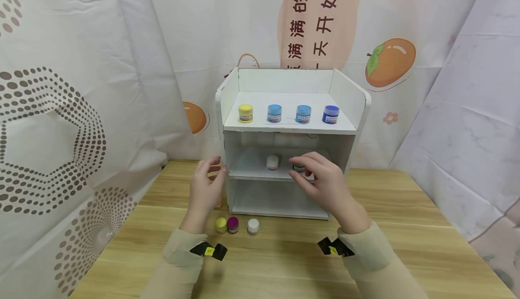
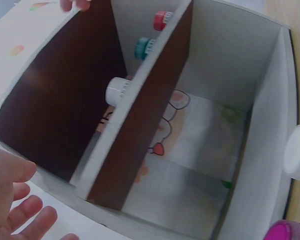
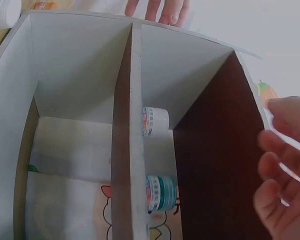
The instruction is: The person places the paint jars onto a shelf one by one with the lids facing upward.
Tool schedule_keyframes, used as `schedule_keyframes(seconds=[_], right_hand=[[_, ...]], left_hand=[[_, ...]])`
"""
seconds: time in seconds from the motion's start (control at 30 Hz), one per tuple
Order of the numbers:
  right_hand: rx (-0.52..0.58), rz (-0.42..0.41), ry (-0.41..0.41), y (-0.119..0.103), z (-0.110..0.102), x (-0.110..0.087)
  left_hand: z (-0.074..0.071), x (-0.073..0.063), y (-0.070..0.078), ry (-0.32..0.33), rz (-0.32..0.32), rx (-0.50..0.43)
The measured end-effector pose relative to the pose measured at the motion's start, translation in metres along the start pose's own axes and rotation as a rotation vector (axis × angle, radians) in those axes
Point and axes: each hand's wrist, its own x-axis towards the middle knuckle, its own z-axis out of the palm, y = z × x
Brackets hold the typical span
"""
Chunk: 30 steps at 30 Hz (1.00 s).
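Observation:
On the middle shelf of the white shelf unit (image 1: 280,131) stand a white paint jar (image 1: 272,162), a teal paint jar (image 3: 161,193) and a red-capped jar (image 2: 161,21). My right hand (image 1: 322,179) is in front of that shelf, overlapping the teal jar in the head view. Its fingers bend loosely, and the right wrist view shows nothing between them. Beside the unit's left side is my left hand (image 1: 206,184), its fingers relaxed and holding nothing. In the head view the right hand hides the red-capped jar.
Along the top shelf stand a yellow jar (image 1: 245,113), two light blue jars (image 1: 274,113) and a dark blue jar (image 1: 331,114). On the wooden table (image 1: 276,258), a yellow jar (image 1: 221,225), a purple jar (image 1: 233,225) and a white jar (image 1: 253,226) sit before the unit.

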Motion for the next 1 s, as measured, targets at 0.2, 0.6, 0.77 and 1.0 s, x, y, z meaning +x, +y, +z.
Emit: schedule_keyframes(seconds=[0.2, 0.6, 0.77, 1.0], right_hand=[[0.089, 0.005, 0.291, 0.007, -0.014, -0.011], [0.368, 0.322, 0.441, 0.013, -0.045, -0.036], [0.47, 0.476, 0.423, 0.043, -0.043, -0.056], [0.484, 0.589, 0.349, 0.065, -0.048, -0.071]], left_hand=[[-0.006, 0.001, 0.011, 0.045, 0.085, 0.021], [-0.011, -0.004, 0.032, -0.018, 0.236, 0.09], [-0.009, -0.008, 0.038, -0.063, 0.313, 0.123], [-0.006, -0.013, 0.042, -0.134, 0.353, 0.146]])
